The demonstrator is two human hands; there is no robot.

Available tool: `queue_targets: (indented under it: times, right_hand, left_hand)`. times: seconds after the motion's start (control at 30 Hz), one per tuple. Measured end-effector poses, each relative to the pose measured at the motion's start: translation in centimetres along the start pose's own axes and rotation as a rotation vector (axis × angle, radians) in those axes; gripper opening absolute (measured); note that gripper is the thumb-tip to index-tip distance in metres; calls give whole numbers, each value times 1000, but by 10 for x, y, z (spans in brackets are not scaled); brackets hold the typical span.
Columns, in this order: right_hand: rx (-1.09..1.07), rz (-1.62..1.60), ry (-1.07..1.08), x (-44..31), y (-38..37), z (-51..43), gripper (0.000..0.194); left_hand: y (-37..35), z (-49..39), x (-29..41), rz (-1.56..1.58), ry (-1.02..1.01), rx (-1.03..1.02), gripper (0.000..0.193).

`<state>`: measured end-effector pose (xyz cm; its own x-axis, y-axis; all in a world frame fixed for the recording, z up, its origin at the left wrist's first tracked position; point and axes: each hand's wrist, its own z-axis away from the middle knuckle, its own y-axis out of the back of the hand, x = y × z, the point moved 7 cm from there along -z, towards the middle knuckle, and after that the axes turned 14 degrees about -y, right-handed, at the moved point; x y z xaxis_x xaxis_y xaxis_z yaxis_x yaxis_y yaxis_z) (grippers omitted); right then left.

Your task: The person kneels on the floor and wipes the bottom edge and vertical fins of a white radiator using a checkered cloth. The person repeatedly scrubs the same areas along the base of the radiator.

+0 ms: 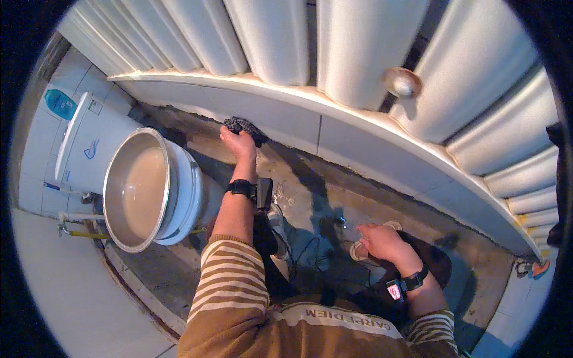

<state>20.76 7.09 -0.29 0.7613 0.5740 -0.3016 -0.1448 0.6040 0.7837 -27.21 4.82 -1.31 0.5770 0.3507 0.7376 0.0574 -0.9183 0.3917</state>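
Observation:
My left hand (239,142) is closed on a dark, patterned cloth (244,126) at the foot of the tiled wall. My right hand (380,240) hangs over the floor near my right shoe, its fingers partly curled; nothing shows in it. To the left of my left arm, a round metal basin (107,192) holds cloudy, beige water. It rests on the white toilet (188,210).
A white radiator (277,40) runs along the wall above a ledge, with a round knob on it. At the left are the toilet tank (96,138), a teal bottle (61,104), a brush and a yellow-handled pipe valve. The concrete floor (331,188) looks wet.

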Motion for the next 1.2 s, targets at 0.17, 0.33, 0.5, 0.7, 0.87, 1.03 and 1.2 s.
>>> queue_targets:
  times: [0.17, 0.33, 0.5, 0.7, 0.87, 1.03, 1.2]
  right_hand:
    - [-6, 4, 41, -7, -3, -3, 42]
    - [-124, 88, -46, -4, -12, -3, 44]
    - [-129, 79, -2, -12, -14, -10, 44]
    - [-133, 102, 49, -27, -24, -18, 47]
    - [-114, 147, 42, -30, -33, -14, 40]
    - [33, 96, 145, -33, -26, -7, 41]
    - [6, 64, 110, -37, -21, -10, 40]
  left_hand:
    - [9, -45, -40, -67, 67, 71, 40]
    - [27, -93, -69, -86, 257, 241, 38]
    - [41, -145, -84, -39, 270, 407, 37]
    - [54, -216, -59, 107, -86, 663, 50]
    - [25, -215, -89, 285, 127, 496, 56]
    - [3, -223, -154, 517, 308, 500, 51]
    - [-14, -223, -220, 501, 502, 327, 51]
